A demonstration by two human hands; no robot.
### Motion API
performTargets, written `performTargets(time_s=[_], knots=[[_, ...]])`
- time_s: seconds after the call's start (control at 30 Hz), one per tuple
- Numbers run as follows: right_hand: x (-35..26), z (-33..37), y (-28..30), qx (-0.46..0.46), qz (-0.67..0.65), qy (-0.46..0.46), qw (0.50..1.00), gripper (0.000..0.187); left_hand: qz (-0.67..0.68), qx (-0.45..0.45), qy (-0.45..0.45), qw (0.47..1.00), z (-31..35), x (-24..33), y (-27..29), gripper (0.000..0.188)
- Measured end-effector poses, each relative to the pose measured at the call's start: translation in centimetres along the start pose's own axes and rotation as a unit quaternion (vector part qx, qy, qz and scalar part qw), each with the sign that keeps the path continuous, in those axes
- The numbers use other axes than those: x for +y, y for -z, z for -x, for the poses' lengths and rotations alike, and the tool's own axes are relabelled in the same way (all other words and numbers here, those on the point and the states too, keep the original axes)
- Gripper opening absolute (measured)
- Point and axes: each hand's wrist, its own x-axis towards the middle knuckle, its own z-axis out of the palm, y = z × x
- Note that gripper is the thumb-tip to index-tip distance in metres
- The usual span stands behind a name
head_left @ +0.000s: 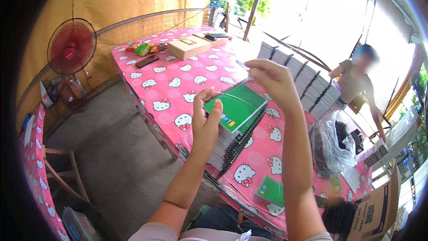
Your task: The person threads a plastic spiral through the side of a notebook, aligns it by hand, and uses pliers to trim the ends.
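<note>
Single head-worn fisheye view, looking forward and down from close above the table [187,76]; both forearms enter from the lower edge, and straight lines bow toward the rim.

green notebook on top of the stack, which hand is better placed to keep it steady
Left. The left hand already rests on the near edge of the green notebook atop the stack. The right hand is raised above its far corner, fingers pinched, so it looks busy.
</note>
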Motion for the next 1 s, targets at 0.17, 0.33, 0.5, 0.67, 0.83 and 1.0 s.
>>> performTargets(time_s=[0.17, 0.33, 0.5, 0.67, 0.83, 1.0], knots=[[6.7, 3.7, 0.1, 0.252, 0.075, -0.123, 0.957, 0.034, -0.085, 0.018, -0.060, 0.994, 0.3, -0.2, -1.6, 0.024], [6.6, 5.1, 0.0, 0.326, 0.071, -0.066, 0.940, 0.031, -0.162, 0.014, -0.043, 0.986, 0.5, 1.0, -2.5, 0.029], [1.1, 18.3, 4.4, 0.308, 0.293, -0.096, 0.900, 0.020, -0.161, 0.064, -0.190, 0.966, 3.1, 2.7, 3.2, 0.048], [1.9, 36.5, 5.1, 0.307, 0.247, -0.464, 0.794, 0.030, 0.160, -0.182, -0.143, 0.960, 11.2, 5.9, 2.2, 0.042], [4.4, 39.8, -0.2, 0.271, 0.330, -0.482, 0.765, 0.036, -0.001, -0.344, 0.285, 0.895, 17.0, -1.3, -5.6, 0.051], [3.7, 40.8, 1.2, 0.295, 0.290, -0.463, 0.784, 0.031, -0.075, -0.242, 0.279, 0.927, 21.5, -11.1, -4.9, 0.057]])
